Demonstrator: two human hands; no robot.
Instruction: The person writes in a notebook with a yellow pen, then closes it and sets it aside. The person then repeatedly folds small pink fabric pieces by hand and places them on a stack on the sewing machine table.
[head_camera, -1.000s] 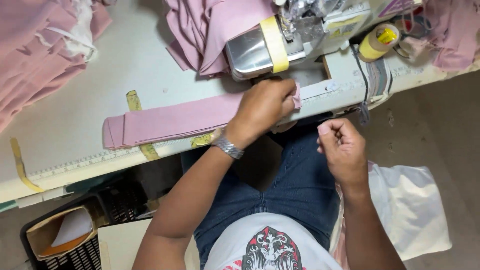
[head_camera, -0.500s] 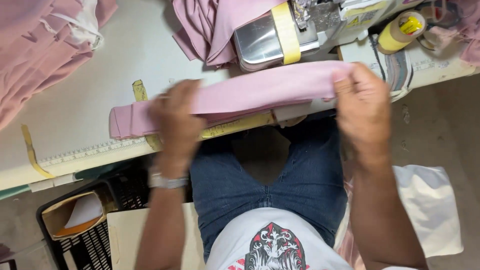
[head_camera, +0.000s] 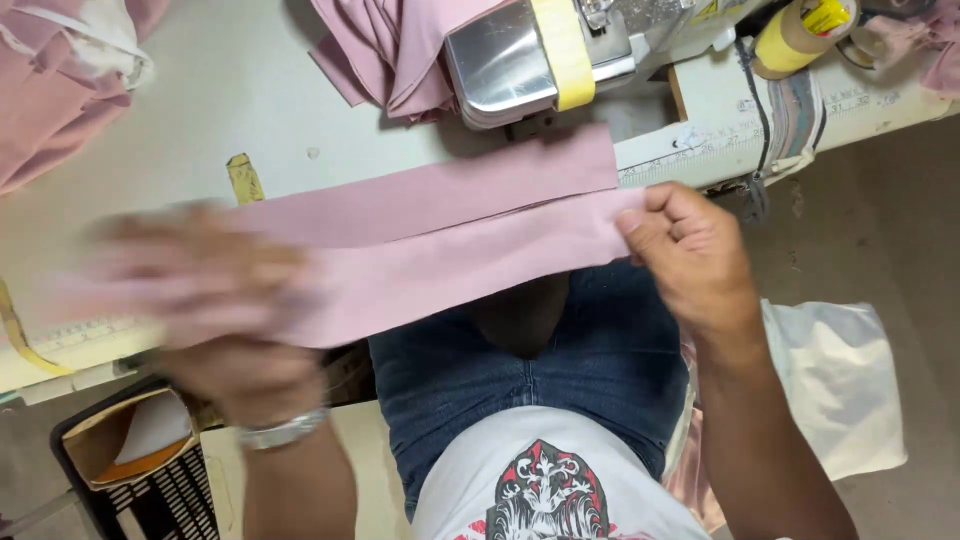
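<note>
— What are the hands doing?

— The right hand (head_camera: 690, 255) is curled shut, pinching the right end of a pink fabric strip (head_camera: 450, 235) between thumb and fingers. The left hand (head_camera: 215, 300) is blurred by motion; it lies over the strip's left part, but I cannot tell whether it grips or presses flat. A metal wristwatch (head_camera: 285, 430) sits on that wrist.

— Where is the strip, and how does it run?

— It lies along the near edge of the pale worktable (head_camera: 200, 110), and its near fold hangs slightly past that edge over the person's lap. Its long axis runs left to right, the right end tilted a little toward the far side. It looks doubled, two bands lying side by side with a seam line between them.

— How much room is around it?

— On the far side, the sewing machine (head_camera: 540, 55) with a yellow tape band stands just beyond the strip's right end. To its left lies a heap of pink cloth (head_camera: 390, 50). The far left table holds more pink fabric (head_camera: 50, 90), with bare tabletop between that and the strip. A short yellow tape piece (head_camera: 244, 178) touches the strip's far edge.

— And beyond the table?

— A roll of tan tape (head_camera: 795, 35) rests far right. Near the lap, a white bag (head_camera: 840, 390) hangs on the right and a black crate (head_camera: 130, 470) stands on the floor at left.
</note>
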